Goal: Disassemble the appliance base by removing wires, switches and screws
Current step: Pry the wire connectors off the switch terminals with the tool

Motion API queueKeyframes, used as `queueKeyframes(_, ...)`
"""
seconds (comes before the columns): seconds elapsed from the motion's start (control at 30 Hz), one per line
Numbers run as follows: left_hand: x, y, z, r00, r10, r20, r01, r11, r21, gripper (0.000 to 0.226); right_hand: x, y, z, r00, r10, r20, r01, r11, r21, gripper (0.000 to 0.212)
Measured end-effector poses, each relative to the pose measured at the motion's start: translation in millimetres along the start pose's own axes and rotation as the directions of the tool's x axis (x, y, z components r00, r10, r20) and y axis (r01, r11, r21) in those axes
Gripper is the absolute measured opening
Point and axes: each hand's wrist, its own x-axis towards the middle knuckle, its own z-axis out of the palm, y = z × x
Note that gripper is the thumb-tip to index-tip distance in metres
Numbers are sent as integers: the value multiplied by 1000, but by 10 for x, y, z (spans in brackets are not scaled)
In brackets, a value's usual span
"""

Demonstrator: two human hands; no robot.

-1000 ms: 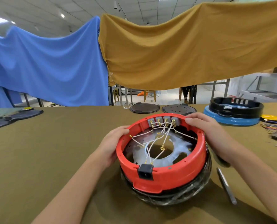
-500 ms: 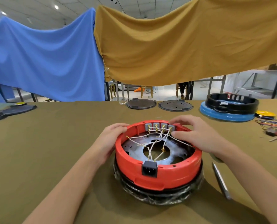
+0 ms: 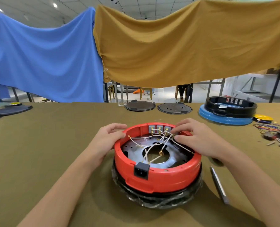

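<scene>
Red plastic, the appliance base (image 3: pixel 157 176) sits before us on the olive table (image 3: pixel 46 145), white wires (image 3: pixel 152 145) and grey switches (image 3: pixel 159 128) still fitted, so most work remains, we judge. Our left hand (image 3: pixel 106 140) grips the rim; our right hand (image 3: pixel 199 138) pinches at the far-right switch.
</scene>
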Motion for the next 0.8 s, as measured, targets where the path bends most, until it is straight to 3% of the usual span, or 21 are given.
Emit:
queueKeyframes(0.1,6,-2,-12,998,-39,59,40,999,-23,25,2,17,-22,1000,7,-18,-7,1000,-1,24)
queueKeyframes(0.2,-31,33,-15,979,-161,124,155,986,59,46,11,18,-17,1000,-3,-10,2,1000,-30,21)
queueKeyframes(0.3,-20,42,-11,984,-151,96,141,985,103,47,3,10,-56,1000,3,-14,-3,1000,-22,16)
queueKeyframes(0.4,52,22,-71,994,-89,67,87,996,38,33,-18,19,-102,999,3,-38,1,994,111,19)
queueKeyframes(0.47,96,13,-72,990,-78,115,80,997,-10,29,-35,-6,-100,997,1,-73,17,967,254,13)
queueKeyframes(0.5,107,14,-51,986,-83,143,87,996,-22,28,-39,-13,-85,998,-2,-68,21,961,274,22)
queueKeyframes(0.57,106,33,-24,977,-117,181,125,992,-35,32,-32,6,-37,999,6,43,-17,968,251,44)
queueKeyframes(0.67,37,93,-134,959,-168,229,168,986,17,37,-37,4,2,975,43,216,-111,943,312,45)
queueKeyframes(0.8,-104,78,-296,910,-215,355,183,975,124,44,-20,-1,-8,983,85,163,-131,946,295,39)
